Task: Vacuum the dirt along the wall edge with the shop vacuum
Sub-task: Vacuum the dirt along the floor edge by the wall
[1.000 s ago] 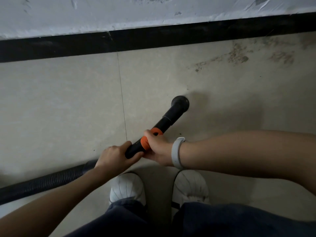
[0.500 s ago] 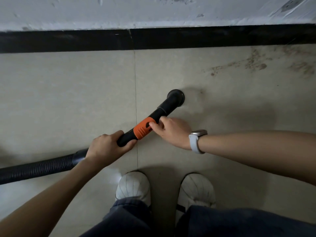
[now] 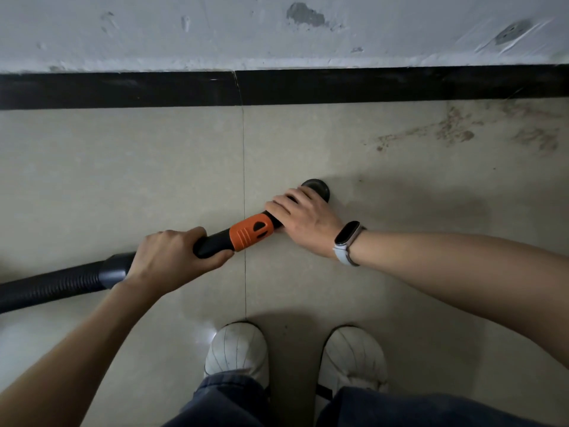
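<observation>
Both hands hold the shop vacuum wand (image 3: 215, 240) low over the tiled floor (image 3: 123, 180): left hand (image 3: 172, 257) gripping the rear, right hand (image 3: 303, 221) clasping the front; dirt (image 3: 455, 131) lies far right by the black baseboard (image 3: 369, 86)

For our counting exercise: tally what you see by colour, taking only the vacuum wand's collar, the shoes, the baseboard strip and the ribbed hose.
Orange: 1, the wand collar
White: 2, the left shoe and the right shoe
Black: 2, the baseboard strip and the ribbed hose
Total: 5
</observation>
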The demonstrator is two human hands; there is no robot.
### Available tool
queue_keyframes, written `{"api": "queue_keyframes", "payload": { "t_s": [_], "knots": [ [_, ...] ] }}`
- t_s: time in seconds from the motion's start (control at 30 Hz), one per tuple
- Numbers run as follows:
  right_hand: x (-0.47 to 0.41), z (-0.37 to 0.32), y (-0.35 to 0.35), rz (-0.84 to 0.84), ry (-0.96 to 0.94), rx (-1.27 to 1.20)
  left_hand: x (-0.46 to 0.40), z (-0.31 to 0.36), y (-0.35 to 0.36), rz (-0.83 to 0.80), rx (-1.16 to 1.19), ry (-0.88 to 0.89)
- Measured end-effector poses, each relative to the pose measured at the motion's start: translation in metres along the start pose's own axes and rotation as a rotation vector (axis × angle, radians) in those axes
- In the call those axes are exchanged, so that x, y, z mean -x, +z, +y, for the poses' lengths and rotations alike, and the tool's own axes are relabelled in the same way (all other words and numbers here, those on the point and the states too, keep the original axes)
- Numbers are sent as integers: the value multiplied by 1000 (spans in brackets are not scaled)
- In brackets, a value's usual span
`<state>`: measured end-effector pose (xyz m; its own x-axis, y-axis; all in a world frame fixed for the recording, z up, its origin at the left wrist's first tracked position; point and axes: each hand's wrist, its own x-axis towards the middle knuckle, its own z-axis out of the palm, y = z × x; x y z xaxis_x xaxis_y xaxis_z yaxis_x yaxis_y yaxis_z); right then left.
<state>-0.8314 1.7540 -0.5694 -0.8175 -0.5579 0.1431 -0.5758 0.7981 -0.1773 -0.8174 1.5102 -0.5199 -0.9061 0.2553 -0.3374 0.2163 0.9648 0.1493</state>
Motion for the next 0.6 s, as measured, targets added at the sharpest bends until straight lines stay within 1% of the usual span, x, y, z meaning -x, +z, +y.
{"api": "queue_keyframes", "payload": {
  "t_s": [0.07,0.1,0.2,0.27,0.33,0.4,0.47,0.6],
  "knots": [
    [6,-6,-1,1,2,-50,1,-2,-7,10,-52,6],
    [9,-10,-3,-2,8,-73,2,-3,-10,-13,-78,19],
    [26,-22,-7,-3,8,-115,3,-4,-16,-180,-121,78],
    [40,-30,-10,-17,4,-136,2,-3,-17,-312,-108,105],
    [52,-35,-14,-56,2,-167,1,-3,-15,-395,-77,114],
    [58,-38,-15,-94,9,-193,0,-3,-12,-406,-51,110],
    [58,-34,-15,-104,34,-214,-3,-1,-12,-374,-39,101],
    [47,-18,-15,-65,51,-212,-9,5,-17,-284,-50,98]
  ]
}}
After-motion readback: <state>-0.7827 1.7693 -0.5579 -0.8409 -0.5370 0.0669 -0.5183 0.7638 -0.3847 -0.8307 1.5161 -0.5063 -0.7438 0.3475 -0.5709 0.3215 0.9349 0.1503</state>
